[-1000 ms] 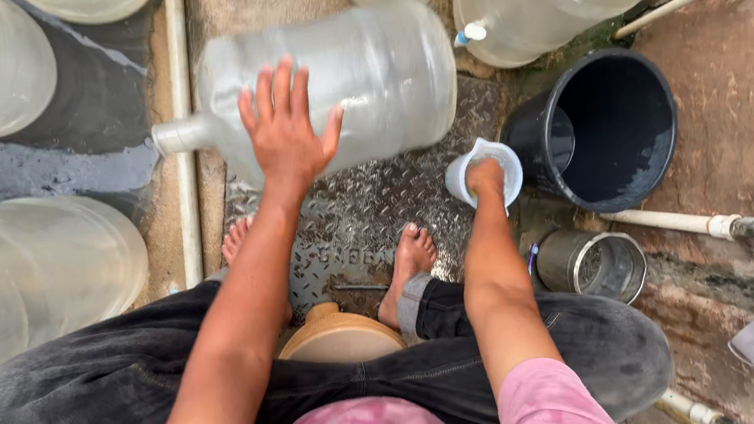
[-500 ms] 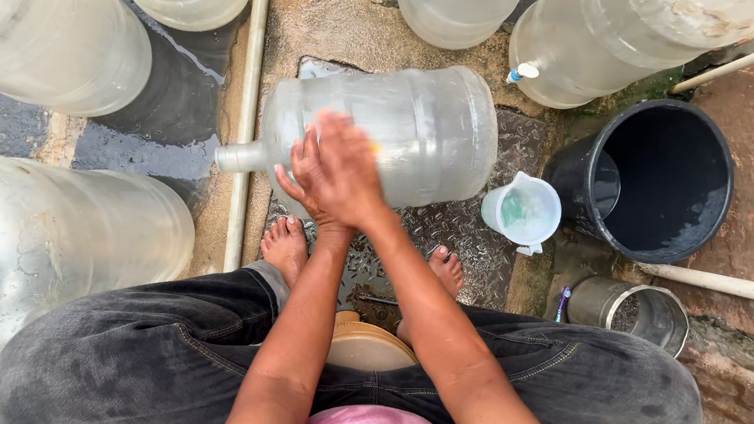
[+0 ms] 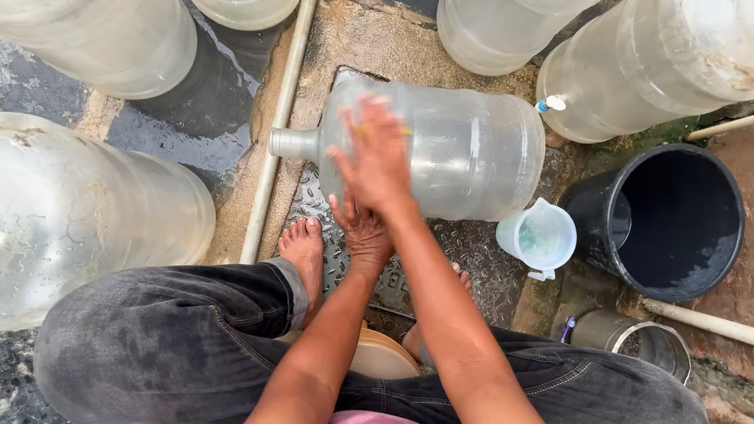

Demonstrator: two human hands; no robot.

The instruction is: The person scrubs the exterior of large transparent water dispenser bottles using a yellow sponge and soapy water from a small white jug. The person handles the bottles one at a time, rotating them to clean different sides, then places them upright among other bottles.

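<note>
Here the right hand (image 3: 374, 159) rubs, blurred and open-palmed, on the big clear jug (image 3: 437, 149) lying sideways on the metal floor plate (image 3: 474, 248), the left hand (image 3: 361, 233) spread against its near side, so scrubbing looks midway.

The person wears a pink short-sleeved top, dark grey washed jeans with visible seams, and no shoes.

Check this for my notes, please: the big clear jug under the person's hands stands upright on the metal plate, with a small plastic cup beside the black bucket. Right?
Not quite. In the head view the big clear jug lies on its side on the metal plate, neck pointing left. The small plastic cup does sit beside the black bucket.
</note>
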